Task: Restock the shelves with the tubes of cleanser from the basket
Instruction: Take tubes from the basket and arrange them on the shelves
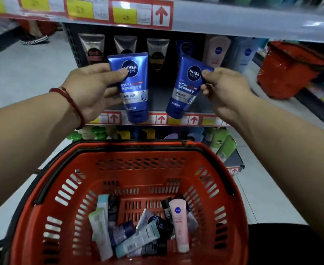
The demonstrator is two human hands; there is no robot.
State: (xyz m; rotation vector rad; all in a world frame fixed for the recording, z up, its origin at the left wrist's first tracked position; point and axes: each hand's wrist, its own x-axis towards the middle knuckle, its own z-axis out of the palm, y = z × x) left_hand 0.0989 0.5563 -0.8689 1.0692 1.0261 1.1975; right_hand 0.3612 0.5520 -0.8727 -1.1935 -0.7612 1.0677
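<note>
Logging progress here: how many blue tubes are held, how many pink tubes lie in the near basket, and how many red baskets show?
Blue tubes held: 2, left tube in left hand, right tube in right hand.
Pink tube in near basket: 1.
Red baskets: 2, near basket and far basket.
Total: 5.
</note>
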